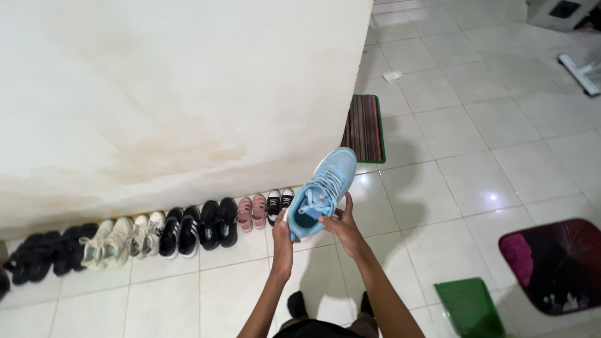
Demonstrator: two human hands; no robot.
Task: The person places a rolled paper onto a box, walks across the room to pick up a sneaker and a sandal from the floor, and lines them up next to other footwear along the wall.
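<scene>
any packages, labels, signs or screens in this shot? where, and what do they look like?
None that I can make out. The light blue sneaker, held in the left hand and right hand, shows no readable tag. The row of shoes along the white wall is too small to tell.

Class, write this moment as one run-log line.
left hand: grips light blue sneaker heel | right hand: grips its side | sneaker: raised above tiled floor | shoe row: along wall
</scene>
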